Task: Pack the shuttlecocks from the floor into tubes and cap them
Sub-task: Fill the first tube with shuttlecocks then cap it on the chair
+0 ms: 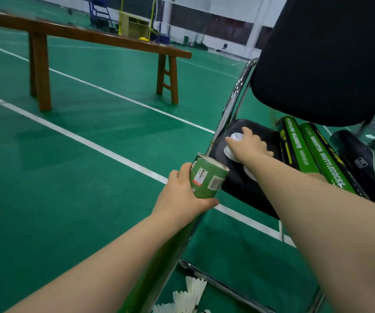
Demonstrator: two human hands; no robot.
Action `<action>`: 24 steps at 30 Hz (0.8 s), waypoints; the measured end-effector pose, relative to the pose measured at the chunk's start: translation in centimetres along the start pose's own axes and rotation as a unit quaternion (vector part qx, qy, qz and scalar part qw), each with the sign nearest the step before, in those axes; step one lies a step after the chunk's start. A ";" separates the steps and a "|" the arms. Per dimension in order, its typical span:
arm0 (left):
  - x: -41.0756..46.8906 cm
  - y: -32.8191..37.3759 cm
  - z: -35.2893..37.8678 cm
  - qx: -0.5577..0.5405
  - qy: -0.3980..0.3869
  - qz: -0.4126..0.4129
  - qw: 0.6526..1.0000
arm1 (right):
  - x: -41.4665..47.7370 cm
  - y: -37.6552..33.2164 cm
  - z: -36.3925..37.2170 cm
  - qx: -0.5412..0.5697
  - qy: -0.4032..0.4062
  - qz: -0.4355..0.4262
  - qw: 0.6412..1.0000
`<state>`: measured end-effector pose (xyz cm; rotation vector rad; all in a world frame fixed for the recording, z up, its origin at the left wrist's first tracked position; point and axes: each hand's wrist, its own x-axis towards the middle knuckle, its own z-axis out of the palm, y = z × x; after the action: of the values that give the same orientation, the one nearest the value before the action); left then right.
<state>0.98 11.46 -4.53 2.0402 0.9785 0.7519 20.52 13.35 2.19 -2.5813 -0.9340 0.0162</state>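
My left hand (183, 195) grips a green shuttlecock tube (206, 177) near its open top end, and the tube runs down along my forearm. My right hand (248, 145) reaches onto the black chair seat (238, 181) and pinches a white plastic cap (236, 137) between its fingers. Two more white caps (228, 152) lie on the seat under my wrist. Two green tubes (317, 152) and a black tube (358, 154) lie side by side on the seat to the right. White feather shuttlecocks (189, 294) lie on the green floor beneath the chair.
The chair has a black backrest (326, 59) and chrome frame (233, 100), with a floor bar (222, 285) beside the shuttlecocks. A long wooden bench (87, 35) stands on the court to the left. White court lines (105, 152) cross the green floor.
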 end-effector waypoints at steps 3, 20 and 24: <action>-0.1 0.2 0.1 -0.001 0.000 0.002 1.000 | -0.3 -0.3 -0.9 0.031 0.073 -0.021 0.997; -3.0 4.1 -1.3 0.002 0.010 0.033 0.999 | -11.8 -0.3 -4.7 0.404 0.051 -0.200 0.891; -4.2 4.9 -1.7 0.009 -0.004 0.052 0.999 | -14.7 0.4 -5.1 0.447 0.057 -0.192 0.872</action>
<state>-0.70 6.48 -0.40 2.1213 0.8836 0.7911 10.08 2.19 5.03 -1.5096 -1.0514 0.1478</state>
